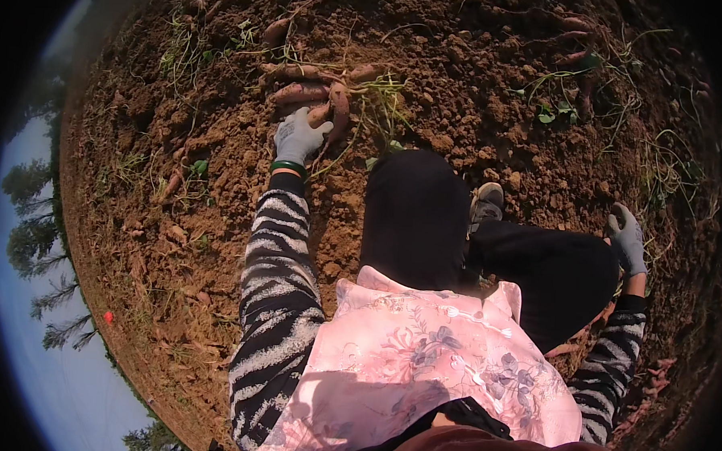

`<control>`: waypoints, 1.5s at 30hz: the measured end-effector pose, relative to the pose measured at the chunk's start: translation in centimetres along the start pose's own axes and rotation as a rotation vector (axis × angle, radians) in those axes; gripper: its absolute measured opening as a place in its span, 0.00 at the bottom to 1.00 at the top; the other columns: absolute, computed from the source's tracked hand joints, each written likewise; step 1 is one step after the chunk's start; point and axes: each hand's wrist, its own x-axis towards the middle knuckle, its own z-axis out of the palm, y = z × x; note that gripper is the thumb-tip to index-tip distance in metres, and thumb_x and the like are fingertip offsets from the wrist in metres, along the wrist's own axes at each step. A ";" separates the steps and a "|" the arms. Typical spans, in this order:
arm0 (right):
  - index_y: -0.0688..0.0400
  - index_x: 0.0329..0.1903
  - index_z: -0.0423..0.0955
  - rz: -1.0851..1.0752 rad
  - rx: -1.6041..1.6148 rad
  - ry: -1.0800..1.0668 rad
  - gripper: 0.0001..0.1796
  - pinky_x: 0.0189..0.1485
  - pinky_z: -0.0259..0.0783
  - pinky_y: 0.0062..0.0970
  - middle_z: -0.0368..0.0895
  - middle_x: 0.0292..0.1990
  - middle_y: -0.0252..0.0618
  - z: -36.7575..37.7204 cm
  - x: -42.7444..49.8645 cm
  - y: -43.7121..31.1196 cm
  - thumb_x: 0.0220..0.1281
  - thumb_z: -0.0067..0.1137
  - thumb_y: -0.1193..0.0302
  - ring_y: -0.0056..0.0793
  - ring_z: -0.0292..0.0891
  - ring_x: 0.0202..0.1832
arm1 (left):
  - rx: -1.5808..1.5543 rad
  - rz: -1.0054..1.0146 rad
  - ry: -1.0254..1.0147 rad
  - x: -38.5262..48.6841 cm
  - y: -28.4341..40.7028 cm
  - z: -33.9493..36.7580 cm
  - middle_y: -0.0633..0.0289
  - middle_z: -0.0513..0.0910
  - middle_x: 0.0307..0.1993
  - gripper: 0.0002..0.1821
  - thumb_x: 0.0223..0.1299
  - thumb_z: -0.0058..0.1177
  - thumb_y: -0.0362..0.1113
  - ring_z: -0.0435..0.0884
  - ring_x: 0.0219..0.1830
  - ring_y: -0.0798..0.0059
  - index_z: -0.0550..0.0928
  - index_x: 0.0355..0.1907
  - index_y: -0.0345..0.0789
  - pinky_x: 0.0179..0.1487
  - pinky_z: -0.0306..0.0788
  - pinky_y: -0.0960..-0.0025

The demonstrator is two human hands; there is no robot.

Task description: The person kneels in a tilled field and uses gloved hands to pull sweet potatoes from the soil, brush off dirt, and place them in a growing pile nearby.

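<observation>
My left hand [302, 135], in a light grey work glove with a green bangle at the wrist, rests against a cluster of reddish sweet potatoes [303, 93] on the soil. Its thumb and fingers are spread around a smaller, paler sweet potato [318, 115]; how firmly they hold it is hard to tell. Thin stems and vines [388, 96] are attached to the cluster. Beside my bent knee, at the right, is my right hand [626, 237], also gloved, with thumb and fingers apart. Whether something lies behind its palm cannot be seen.
Loose brown clods [450, 108] surround my legs and shoe [487, 204]. More sweet potatoes lie at the upper right [572, 57], upper left [277, 32] and lower right [656, 380]. Cut vines [672, 166] trail over the soil. Trees [32, 211] stand beyond the field.
</observation>
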 end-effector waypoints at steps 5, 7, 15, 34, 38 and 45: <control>0.59 0.66 0.75 -0.252 0.062 0.173 0.22 0.61 0.76 0.38 0.81 0.60 0.48 -6.6 0.8 -13.6 0.76 0.58 0.64 0.45 0.81 0.60 | 0.017 0.005 0.319 0.4 5.0 4.6 0.53 0.71 0.67 0.49 0.50 0.69 0.69 0.61 0.75 0.52 0.75 0.67 0.37 0.79 0.47 0.44; 0.59 0.65 0.76 -0.413 0.068 0.188 0.21 0.60 0.77 0.37 0.82 0.59 0.48 -7.2 1.2 -19.4 0.76 0.58 0.65 0.44 0.81 0.58 | -0.076 -0.116 0.346 2.3 5.0 5.9 0.53 0.72 0.67 0.47 0.51 0.69 0.68 0.60 0.75 0.54 0.76 0.65 0.36 0.79 0.46 0.44; 0.60 0.60 0.78 -0.774 0.104 0.216 0.18 0.54 0.77 0.37 0.85 0.49 0.47 -6.0 -0.5 -30.1 0.71 0.62 0.69 0.45 0.82 0.50 | -0.348 0.076 0.038 5.5 -0.4 -0.2 0.41 0.88 0.48 0.32 0.46 0.70 0.54 0.85 0.55 0.47 0.87 0.46 0.29 0.57 0.77 0.55; 0.58 0.48 0.80 -0.773 0.012 0.031 0.11 0.47 0.76 0.45 0.84 0.36 0.45 -3.4 0.8 -29.4 0.68 0.61 0.68 0.49 0.82 0.43 | 0.372 0.530 -0.380 1.5 6.5 2.9 0.43 0.84 0.58 0.22 0.67 0.57 0.48 0.83 0.62 0.49 0.86 0.54 0.33 0.65 0.75 0.55; 0.60 0.54 0.79 -0.705 0.034 -0.053 0.14 0.51 0.76 0.41 0.86 0.42 0.45 -2.7 0.9 -29.5 0.68 0.61 0.70 0.49 0.82 0.46 | -0.211 0.320 -0.278 2.4 7.8 6.4 0.43 0.84 0.58 0.37 0.56 0.71 0.59 0.82 0.61 0.49 0.80 0.56 0.31 0.61 0.75 0.55; 0.59 0.54 0.79 -0.660 -0.003 0.029 0.17 0.52 0.75 0.45 0.85 0.44 0.47 -2.3 2.3 -28.8 0.71 0.59 0.62 0.49 0.81 0.49 | -1.237 0.576 -0.482 -1.1 12.9 -3.1 0.64 0.84 0.44 0.29 0.66 0.67 0.42 0.81 0.40 0.79 0.76 0.65 0.30 0.45 0.76 0.72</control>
